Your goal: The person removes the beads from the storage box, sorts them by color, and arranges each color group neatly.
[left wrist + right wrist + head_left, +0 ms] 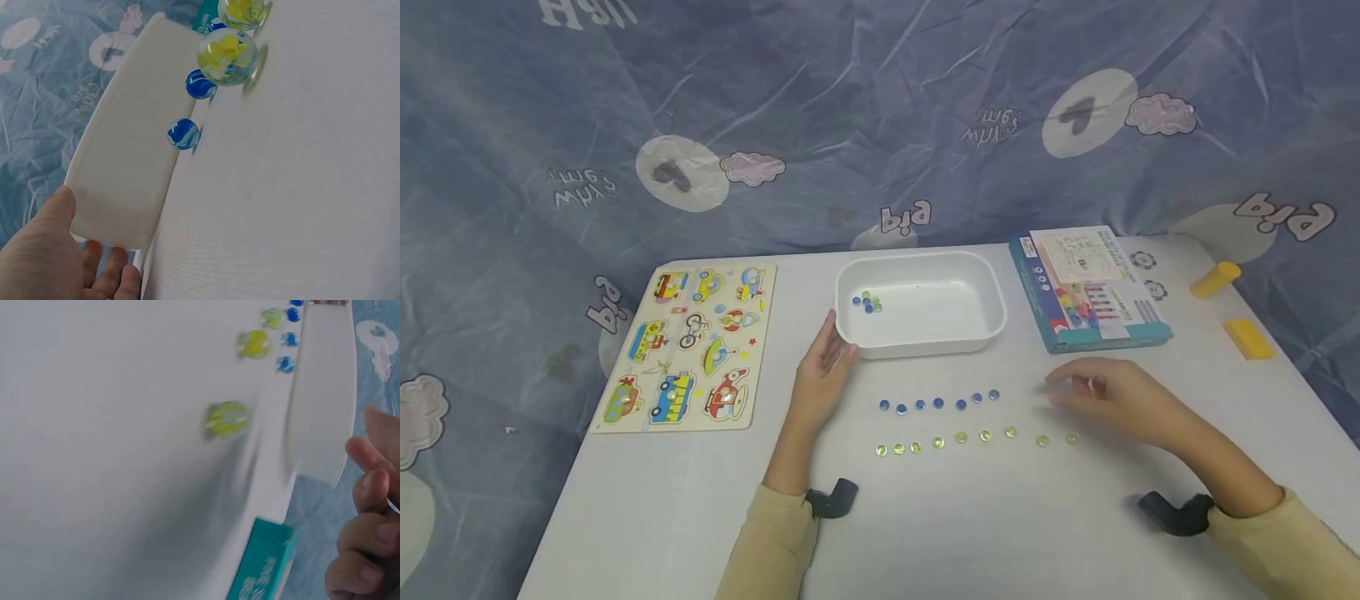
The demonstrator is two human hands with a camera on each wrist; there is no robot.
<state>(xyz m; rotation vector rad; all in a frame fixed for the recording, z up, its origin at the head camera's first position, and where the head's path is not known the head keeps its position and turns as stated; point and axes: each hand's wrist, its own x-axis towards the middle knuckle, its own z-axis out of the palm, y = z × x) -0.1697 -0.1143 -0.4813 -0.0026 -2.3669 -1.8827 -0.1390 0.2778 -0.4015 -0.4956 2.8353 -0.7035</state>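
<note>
My left hand [820, 383] holds the left end of a white plastic tray [925, 346]. In the left wrist view the thumb lies at the tray's rim and the fingers bend round its end. Several blue and yellow-green marbles [868, 307] sit inside at the left. In front of the tray runs a row of blue marbles [938, 403], and nearer to me a row of yellow-green marbles [962, 437]. To the right of both rows my right hand [1123, 402] hovers over the table, fingers loosely bent, with nothing visible in its grasp.
A wooden vehicle puzzle board [688, 350] lies at the left. Right of the tray is a teal game box [1112, 333] with a paper on top. A yellow cylinder [1216, 280] and a yellow block [1249, 340] are at the right edge. Patterned blue fabric [880, 108] hangs behind the white table.
</note>
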